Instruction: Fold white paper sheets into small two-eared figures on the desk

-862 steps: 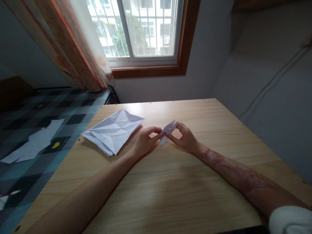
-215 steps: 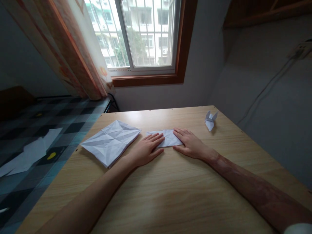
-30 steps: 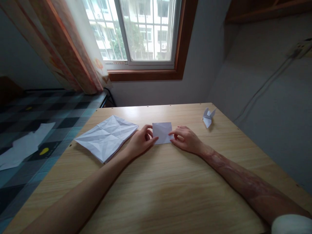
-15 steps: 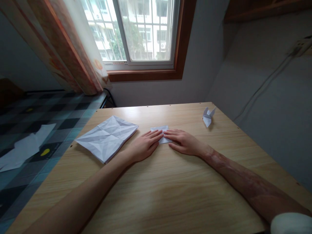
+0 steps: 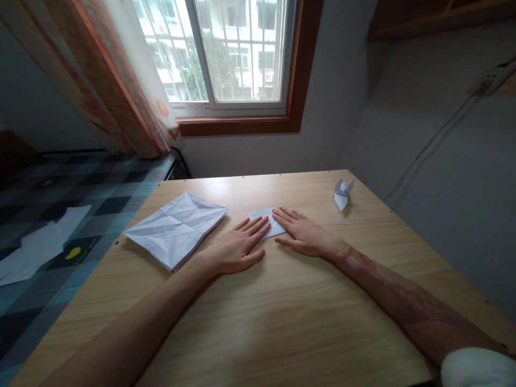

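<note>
Currently, all readings below refer to the head view.

Left fingers: the fingers (image 5: 253, 226) of the left hand (image 5: 234, 248) are extended, lying close together and flat, with their tips resting on the left edge of the small folded white paper rectangle (image 5: 269, 220).
Right fingers: the fingers (image 5: 284, 217) of the right hand (image 5: 303, 235) are extended and slightly fanned, palm down, pressing on the right part of the same paper; the thumb lies flat on the table surface below it.
Grasp state: neither hand pinches or lifts anything; both press flat.
Folded paper position: centre of the frame, slightly above the middle, flat on the light wooden table (image 5: 306, 322), between the two sets of fingertips and partly covered by them.
Forearms: both run from the lower corners of the frame toward the centre; a white sleeve edge (image 5: 478, 368) shows at the lower right corner.
Creased sheets: a stack of large white creased paper sheets (image 5: 177, 228) lies on the table left of centre, near the left hand but apart from it.
Finished figure: a small white folded paper figure (image 5: 342, 193) with two raised points stands near the table's far right edge, well apart from both hands.
Surroundings: a wooden-framed window (image 5: 242, 59) occupies the upper centre, an orange patterned curtain (image 5: 116, 80) the upper left, and a checked blue bed cover (image 5: 60, 215) with loose white paper the left edge of the frame.
</note>
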`<state>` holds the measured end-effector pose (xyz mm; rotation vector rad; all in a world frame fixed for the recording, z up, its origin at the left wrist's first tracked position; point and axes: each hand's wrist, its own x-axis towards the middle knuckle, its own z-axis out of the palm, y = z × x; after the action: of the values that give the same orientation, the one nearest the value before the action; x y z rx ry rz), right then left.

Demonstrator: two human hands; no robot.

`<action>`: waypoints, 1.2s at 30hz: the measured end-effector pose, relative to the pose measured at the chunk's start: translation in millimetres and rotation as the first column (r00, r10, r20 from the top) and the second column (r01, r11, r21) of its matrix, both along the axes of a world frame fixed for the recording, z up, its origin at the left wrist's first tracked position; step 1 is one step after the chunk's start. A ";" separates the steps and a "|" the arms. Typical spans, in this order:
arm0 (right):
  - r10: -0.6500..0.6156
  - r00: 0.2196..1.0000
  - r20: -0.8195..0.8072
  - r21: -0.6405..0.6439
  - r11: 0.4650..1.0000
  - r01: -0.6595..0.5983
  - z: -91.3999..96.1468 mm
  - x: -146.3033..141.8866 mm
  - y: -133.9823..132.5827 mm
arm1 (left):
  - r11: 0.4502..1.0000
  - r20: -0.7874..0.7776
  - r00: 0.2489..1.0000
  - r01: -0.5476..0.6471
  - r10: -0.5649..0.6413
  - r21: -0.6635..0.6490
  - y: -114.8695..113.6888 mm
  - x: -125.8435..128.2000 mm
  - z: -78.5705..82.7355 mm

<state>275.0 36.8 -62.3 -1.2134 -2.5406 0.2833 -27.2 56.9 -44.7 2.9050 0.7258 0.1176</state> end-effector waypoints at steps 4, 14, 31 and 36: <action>-0.040 0.999 0.011 0.008 0.999 0.040 -1.6 1.4 2.1 | 0.996 0.045 0.995 0.086 -0.085 -0.025 -3.7 1.7 5.3; -0.029 0.999 0.019 0.067 0.997 0.028 1.9 2.5 3.3 | 0.992 0.183 0.978 0.109 -0.098 -0.055 -8.3 11.7 12.0; 0.090 0.992 -0.094 -0.040 0.995 -0.094 2.0 7.5 3.7 | 0.964 0.118 0.959 -0.264 0.258 0.040 7.0 4.9 -22.0; -0.041 0.999 -0.017 0.022 0.999 0.041 -7.3 0.6 4.6 | 0.969 0.097 0.965 -0.247 0.243 0.032 8.0 3.6 -20.9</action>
<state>275.5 41.4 -69.6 -1.2479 -2.4956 0.2537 -23.7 64.9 -65.6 2.8149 1.0751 0.2969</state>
